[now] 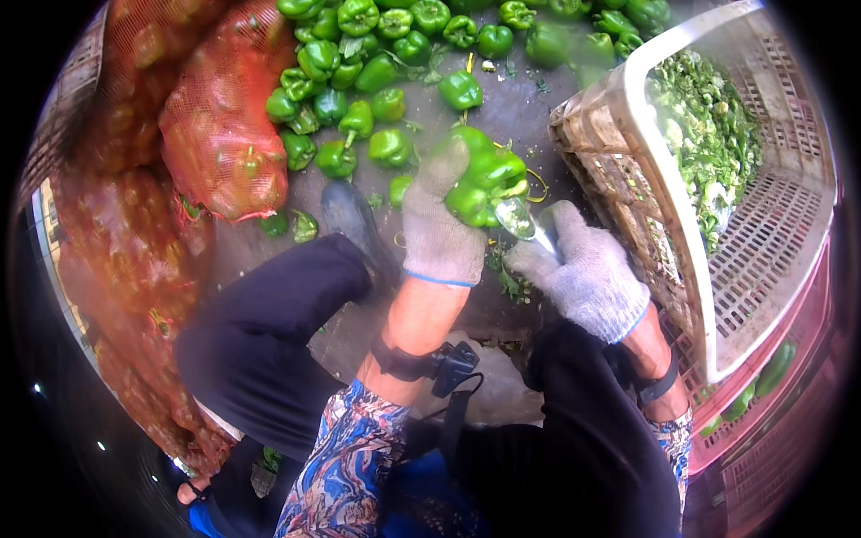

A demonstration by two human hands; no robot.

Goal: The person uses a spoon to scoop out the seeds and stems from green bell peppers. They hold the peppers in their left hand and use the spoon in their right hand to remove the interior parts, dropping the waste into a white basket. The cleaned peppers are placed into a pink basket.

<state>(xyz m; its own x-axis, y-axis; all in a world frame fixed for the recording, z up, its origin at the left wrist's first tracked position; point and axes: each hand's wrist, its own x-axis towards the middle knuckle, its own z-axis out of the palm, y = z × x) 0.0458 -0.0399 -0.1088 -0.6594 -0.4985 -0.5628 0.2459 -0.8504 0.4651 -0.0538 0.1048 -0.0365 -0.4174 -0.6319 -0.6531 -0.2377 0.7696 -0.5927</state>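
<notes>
My left hand (441, 220), in a pale knit glove, is closed round a large green bell pepper (484, 177), with its thumb and fingers on the pepper's left side. A metal spoon (543, 237) is gripped in my gloved right hand (587, 264). The spoon's bowl, with pale bits on it, touches the pepper's lower right end. Whether its tip is inside the pepper I cannot tell. Several whole green peppers (335, 160) lie on the dark floor just beyond my left hand.
A tilted white plastic crate (674, 166) holding chopped green and white scraps (707, 134) stands close to my right hand. Red mesh sacks (229, 117) are piled at the left. A pink crate (762, 408) with peppers is at the lower right. My dark boot (350, 220) rests ahead.
</notes>
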